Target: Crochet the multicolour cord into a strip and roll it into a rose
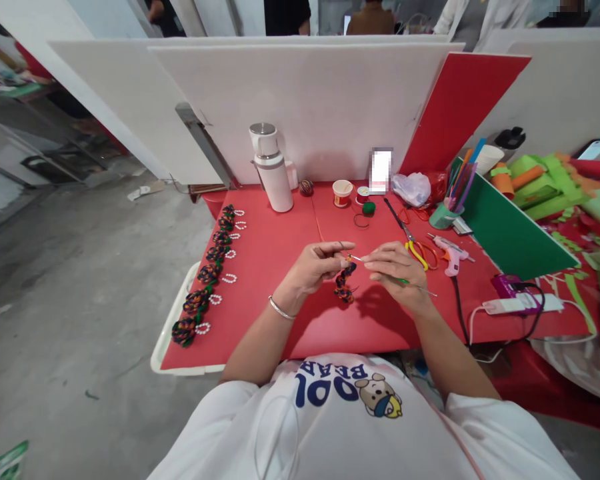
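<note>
Pinched in my left hand point(325, 263) is a dark, multicoloured crochet piece point(344, 283), whose curled strip hangs below the fingers. My right hand point(395, 270) grips a crochet hook point(420, 288) with a green handle; its metal tip meets the top of the piece. A strand of yarn seems to pass over my left index finger. Along the table's left side lies a row of several crocheted flowers point(196, 301) in dark, orange and green yarn, with white bead loops point(229, 279) beside them. A green yarn ball point(369, 209) sits beyond my hands.
On the red table point(270, 280) stand a white thermos point(275, 177), a paper cup point(342, 193) and a multicoloured yarn ball point(306, 187). To the right are scissors point(420, 253), a pink glue gun point(453, 255), a pen cup point(444, 215) and a power strip point(510, 305). White boards point(300, 107) close off the back.
</note>
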A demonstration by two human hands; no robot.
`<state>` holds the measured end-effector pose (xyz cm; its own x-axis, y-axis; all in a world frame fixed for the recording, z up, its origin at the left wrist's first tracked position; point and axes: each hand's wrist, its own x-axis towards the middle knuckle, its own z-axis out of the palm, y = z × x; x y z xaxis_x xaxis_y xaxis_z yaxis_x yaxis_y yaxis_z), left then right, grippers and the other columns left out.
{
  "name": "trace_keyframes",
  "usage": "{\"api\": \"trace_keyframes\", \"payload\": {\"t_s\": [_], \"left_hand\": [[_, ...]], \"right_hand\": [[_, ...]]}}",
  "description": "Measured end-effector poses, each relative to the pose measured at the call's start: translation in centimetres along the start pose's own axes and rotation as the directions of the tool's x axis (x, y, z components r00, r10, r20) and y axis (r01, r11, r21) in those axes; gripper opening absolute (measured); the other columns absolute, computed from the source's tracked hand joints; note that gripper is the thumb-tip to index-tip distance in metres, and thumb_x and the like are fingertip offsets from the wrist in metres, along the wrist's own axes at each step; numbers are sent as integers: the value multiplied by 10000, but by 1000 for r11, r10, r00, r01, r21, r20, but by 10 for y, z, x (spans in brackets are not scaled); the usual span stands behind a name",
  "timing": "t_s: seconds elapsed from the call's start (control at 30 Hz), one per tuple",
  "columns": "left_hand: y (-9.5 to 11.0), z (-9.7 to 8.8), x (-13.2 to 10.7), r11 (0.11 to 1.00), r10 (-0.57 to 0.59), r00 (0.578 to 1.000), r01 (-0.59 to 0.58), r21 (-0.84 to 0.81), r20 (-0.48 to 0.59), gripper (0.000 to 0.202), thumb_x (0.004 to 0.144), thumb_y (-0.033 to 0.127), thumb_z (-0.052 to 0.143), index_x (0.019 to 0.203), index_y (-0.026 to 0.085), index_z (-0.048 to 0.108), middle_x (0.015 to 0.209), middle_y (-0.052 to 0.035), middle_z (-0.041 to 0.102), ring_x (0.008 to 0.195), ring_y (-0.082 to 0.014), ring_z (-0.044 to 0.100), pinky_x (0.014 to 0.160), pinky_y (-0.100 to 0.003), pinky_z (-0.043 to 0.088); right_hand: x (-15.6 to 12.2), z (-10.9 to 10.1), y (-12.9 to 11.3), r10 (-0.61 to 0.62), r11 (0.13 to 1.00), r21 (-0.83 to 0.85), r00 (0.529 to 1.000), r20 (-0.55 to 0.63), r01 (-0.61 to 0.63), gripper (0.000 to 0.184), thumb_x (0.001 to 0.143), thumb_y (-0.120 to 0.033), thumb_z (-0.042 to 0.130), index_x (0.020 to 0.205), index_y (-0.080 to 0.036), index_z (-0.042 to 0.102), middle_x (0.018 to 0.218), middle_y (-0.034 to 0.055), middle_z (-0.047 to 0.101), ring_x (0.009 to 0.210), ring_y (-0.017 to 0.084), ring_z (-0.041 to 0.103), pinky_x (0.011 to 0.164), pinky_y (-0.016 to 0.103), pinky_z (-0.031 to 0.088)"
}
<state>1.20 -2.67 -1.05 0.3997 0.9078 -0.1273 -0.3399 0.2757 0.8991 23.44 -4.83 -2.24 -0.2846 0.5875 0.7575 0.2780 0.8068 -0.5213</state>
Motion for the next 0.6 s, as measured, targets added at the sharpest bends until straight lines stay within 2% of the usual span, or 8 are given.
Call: {"api": "trace_keyframes", "payload": {"t_s": [0.13,0.27,0.43,0.53,0.6], "left_hand": [[2,-2,-1,1000,-12,1000,12,13,1,475,586,232,920,1035,121,815,647,-4,628,478,-43,425,458,-220,247],[5,-2,-3,999,-38,999,37,29,12,460,571,215,908,1011,111,822,629,-1,618,476,-37,398,466,-222,245],[7,-1,-3,994,-61,997,57,96,45,399,581,166,856,973,100,827,653,-27,655,483,-44,428,463,-220,245],[4,6,-1,994,-26,999,22,109,38,411,584,170,847,989,105,824,637,-17,655,475,-46,430,461,-219,262],[0,13,1,994,36,999,-37,103,4,453,578,185,865,1023,117,817,629,1,652,472,-46,437,472,-218,298]], "right_hand": [[5,-5,-4,-34,999,7,999,33,34,286,880,-246,769,1135,-373,779,1049,2,832,950,219,711,882,442,577],[9,-13,-4,-10,1000,19,996,84,9,226,873,-265,778,1078,-360,795,1024,6,835,926,218,728,885,452,580],[8,-22,5,70,973,207,988,140,-99,130,904,-310,740,1010,-337,810,929,18,831,879,231,736,885,479,575],[-1,-8,11,155,903,390,983,98,-181,138,934,-367,697,1015,-332,804,915,31,819,884,232,725,868,470,583],[-8,9,11,231,876,441,973,-26,-196,159,955,-406,662,1020,-344,793,922,25,807,920,225,721,883,456,590]]}}
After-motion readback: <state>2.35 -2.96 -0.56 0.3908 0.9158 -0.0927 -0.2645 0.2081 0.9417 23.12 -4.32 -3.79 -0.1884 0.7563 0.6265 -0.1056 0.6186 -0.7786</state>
